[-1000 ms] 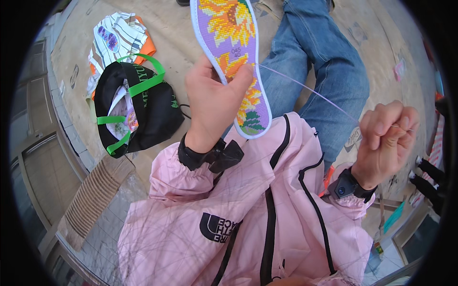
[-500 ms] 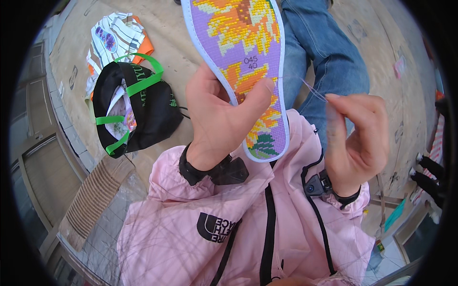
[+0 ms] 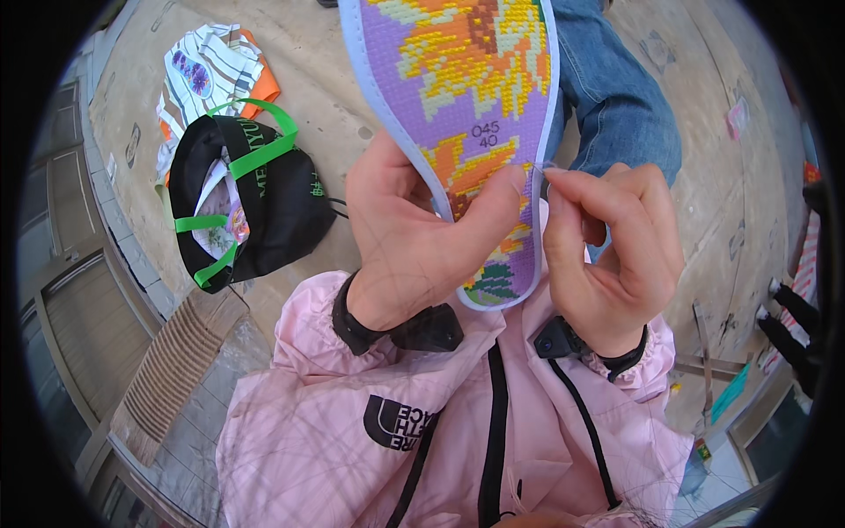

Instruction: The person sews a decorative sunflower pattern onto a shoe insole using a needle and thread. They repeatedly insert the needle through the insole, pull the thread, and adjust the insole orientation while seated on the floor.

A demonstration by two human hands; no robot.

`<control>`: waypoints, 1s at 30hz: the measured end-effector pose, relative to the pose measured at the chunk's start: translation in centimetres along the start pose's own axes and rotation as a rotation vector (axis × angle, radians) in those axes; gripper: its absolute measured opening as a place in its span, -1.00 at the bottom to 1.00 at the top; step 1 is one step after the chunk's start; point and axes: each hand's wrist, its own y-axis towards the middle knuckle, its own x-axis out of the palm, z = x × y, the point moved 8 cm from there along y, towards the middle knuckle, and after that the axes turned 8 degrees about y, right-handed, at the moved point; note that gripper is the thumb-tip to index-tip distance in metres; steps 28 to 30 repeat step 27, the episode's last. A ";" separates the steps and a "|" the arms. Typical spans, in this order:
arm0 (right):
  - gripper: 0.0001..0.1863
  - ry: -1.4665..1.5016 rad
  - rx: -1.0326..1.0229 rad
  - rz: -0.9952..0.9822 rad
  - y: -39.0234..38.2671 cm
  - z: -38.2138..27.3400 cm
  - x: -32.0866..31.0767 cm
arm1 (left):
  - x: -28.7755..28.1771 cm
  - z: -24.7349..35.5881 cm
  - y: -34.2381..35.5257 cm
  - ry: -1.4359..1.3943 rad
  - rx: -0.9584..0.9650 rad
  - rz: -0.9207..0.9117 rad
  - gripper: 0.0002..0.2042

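Sleeves of a pink jacket (image 3: 422, 414) are filling the near edge of the view. Just above them the left hand (image 3: 414, 242) is clenching the heel end of the embroidered insole (image 3: 475, 114), thumb pressing across its stitched face. The right hand (image 3: 612, 251) is closing in from the right — fingertips pinched together at the insole's right rim, seemingly on a needle, too fine to tell. The insole's long axis is running away from the person, toe end far. A second ago the right hand was drawn well out to the right, trailing thread. Farther left on the concrete floor (image 3: 290, 53), a black bag with green straps (image 3: 246, 198) is lying by folded striped cloth (image 3: 207, 70).
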 end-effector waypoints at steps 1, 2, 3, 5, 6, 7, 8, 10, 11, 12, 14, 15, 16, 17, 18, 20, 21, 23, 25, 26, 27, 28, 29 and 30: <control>-0.74 0.001 0.002 -0.001 0.0 0.0 0.0 | 0.0 0.0 0.0 0.011 0.009 -0.008 -0.66; -0.75 0.002 0.002 0.000 0.0 -0.1 0.0 | 0.0 0.1 -0.1 0.023 0.020 -0.016 -0.66; -0.75 0.004 0.003 0.001 0.1 -0.1 0.0 | -0.1 0.1 0.0 0.031 0.029 -0.012 -0.66; -0.75 0.010 0.006 0.003 0.1 -0.1 0.0 | -0.1 0.2 0.0 0.046 0.048 -0.006 -0.66; -0.76 0.010 0.009 0.002 0.1 -0.1 0.0 | 0.0 0.3 0.0 0.062 0.047 0.002 -0.67; -0.76 0.009 0.011 0.000 0.1 0.0 0.0 | 0.0 0.4 0.0 0.078 0.046 0.010 -0.67; -0.76 0.005 0.014 -0.003 0.1 0.0 0.1 | 0.0 0.4 0.0 0.094 0.044 0.018 -0.68; -0.77 -0.012 0.019 -0.019 0.2 -0.1 0.1 | 0.0 0.5 0.0 0.129 0.083 0.035 -0.72; -0.78 -0.023 0.021 -0.030 0.2 -0.1 0.2 | -0.1 0.4 0.0 0.148 0.102 0.044 -0.74; -0.79 -0.034 0.023 -0.041 0.2 -0.1 0.3 | -0.1 0.4 0.0 0.215 0.170 0.036 -0.76; -0.81 -0.071 0.056 -0.082 0.4 0.1 0.6 | 0.0 0.4 0.1 0.345 0.305 0.019 -0.79; -0.82 -0.091 0.074 -0.103 0.5 0.2 0.7 | 0.3 0.4 0.2 0.376 0.320 0.010 -0.80; -0.83 -0.058 0.094 -0.109 0.6 0.6 0.8 | 0.6 0.4 0.2 0.407 0.335 0.002 -0.81; -0.84 -0.024 0.112 -0.115 0.7 1.2 1.1 | 0.9 0.5 0.2 0.438 0.352 -0.006 -0.81; -0.85 0.010 0.131 -0.121 0.7 1.7 1.2 | 0.7 0.1 0.5 0.380 0.272 -0.013 -0.81; -0.88 0.156 0.224 -0.186 0.8 2.8 0.9 | 0.1 -0.7 0.8 0.263 0.111 -0.026 -0.79; -0.88 0.255 0.287 -0.181 0.6 3.5 0.8 | 0.0 -1.0 0.8 0.202 0.074 -0.049 -0.78; -0.83 0.507 0.436 -0.172 -0.1 5.3 1.4 | 0.2 -1.4 0.7 0.146 0.065 -0.107 -0.77; -0.82 0.708 0.575 -0.142 -0.8 6.8 2.3 | 0.6 -1.9 0.7 0.067 0.012 -0.147 -0.74; -0.81 0.811 0.642 -0.129 -0.9 7.3 2.8 | 0.7 -1.9 0.7 0.020 -0.034 -0.154 -0.72; -0.77 0.890 0.725 -0.178 -1.3 7.7 3.1 | 0.8 -1.9 0.7 -0.028 -0.080 -0.161 -0.70; -0.77 0.890 0.725 -0.178 -1.3 7.7 3.1 | 0.8 -1.9 0.7 -0.028 -0.080 -0.161 -0.70; -0.77 0.890 0.725 -0.178 -1.3 7.7 3.1 | 0.8 -1.9 0.7 -0.028 -0.080 -0.161 -0.70; -0.77 0.890 0.725 -0.178 -1.3 7.7 3.1 | 0.8 -1.9 0.7 -0.028 -0.080 -0.161 -0.70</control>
